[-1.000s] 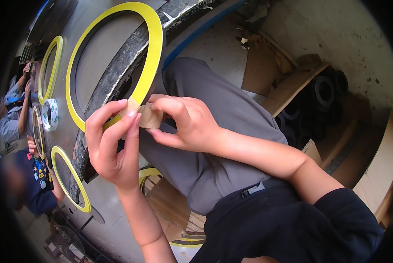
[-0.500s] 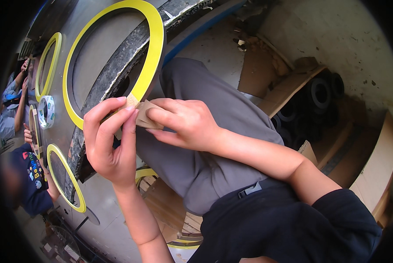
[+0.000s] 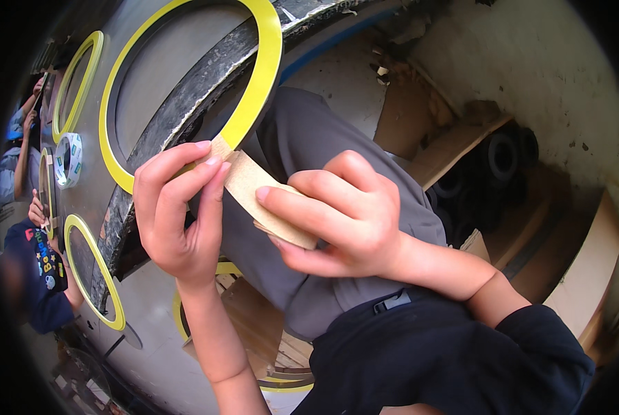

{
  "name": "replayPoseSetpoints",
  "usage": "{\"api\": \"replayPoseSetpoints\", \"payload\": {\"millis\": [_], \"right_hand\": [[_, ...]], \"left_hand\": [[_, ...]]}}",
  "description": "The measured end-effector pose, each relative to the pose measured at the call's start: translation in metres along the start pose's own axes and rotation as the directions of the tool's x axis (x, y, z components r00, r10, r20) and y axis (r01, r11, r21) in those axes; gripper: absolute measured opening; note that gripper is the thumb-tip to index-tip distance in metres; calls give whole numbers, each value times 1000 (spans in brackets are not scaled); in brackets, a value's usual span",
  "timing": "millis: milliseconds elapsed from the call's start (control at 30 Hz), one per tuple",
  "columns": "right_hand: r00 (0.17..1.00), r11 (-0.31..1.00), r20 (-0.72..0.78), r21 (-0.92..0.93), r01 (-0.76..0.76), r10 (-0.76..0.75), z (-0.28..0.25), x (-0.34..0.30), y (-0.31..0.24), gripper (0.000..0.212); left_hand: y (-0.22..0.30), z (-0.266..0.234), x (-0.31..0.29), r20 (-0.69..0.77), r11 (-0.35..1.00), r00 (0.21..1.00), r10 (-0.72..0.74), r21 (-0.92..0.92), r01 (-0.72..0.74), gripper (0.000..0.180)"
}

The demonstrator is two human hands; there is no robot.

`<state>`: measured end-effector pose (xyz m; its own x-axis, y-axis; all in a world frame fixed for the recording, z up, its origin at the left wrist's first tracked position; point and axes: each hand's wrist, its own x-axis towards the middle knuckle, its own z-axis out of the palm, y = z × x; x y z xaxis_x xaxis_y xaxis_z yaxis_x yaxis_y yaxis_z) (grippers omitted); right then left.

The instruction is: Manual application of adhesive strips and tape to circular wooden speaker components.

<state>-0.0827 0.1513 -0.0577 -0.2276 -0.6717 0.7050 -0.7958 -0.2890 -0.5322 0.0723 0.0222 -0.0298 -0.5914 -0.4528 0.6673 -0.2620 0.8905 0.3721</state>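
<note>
Left hand [image 3: 181, 218]: thumb and first two fingers are pinched together on the tan section [image 3: 221, 146] of the yellow ring [image 3: 268, 66]. The ring rises above these fingertips. Right hand [image 3: 344, 214]: thumb and fingers are clamped on a folded tan strip [image 3: 250, 183]; the strip's free end reaches the left fingertips, near the tan section. Contact between the two cannot be confirmed.

Container: a cardboard box [image 3: 586, 266], right of the right fingers, holds black rings [image 3: 501, 158]; its interior is dark and their number is unclear.

The yellow ring's top is cut off by the frame. The right fingers cover part of the strip's folded end.
</note>
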Motion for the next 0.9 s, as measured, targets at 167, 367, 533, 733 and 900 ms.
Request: {"api": "replayPoseSetpoints", "payload": {"millis": [167,367,533,733,900], "right_hand": [[992,992,-42,-46,118,-120,-9,28,-5,47],[971,971,35,24,236,-237,-14,73,-1,47],[959,959,46,68,276,-279,-7,92,11,40],[931,937,139,-38,347,-338,-15,87,-3,44],[928,913,175,-193,361,-330,-18,79,-19,46]], "left_hand": [[-2,1,2,-44,1000,999,8,-6,-8,26],[0,-4,3,-43,997,998,48,-54,-50,28],[-4,10,-4,-122,994,986,111,35,-107,36],[-12,24,-13,-319,994,945,77,-55,-99,42],[-17,30,-14,-310,993,944,114,6,-118,42]]}}
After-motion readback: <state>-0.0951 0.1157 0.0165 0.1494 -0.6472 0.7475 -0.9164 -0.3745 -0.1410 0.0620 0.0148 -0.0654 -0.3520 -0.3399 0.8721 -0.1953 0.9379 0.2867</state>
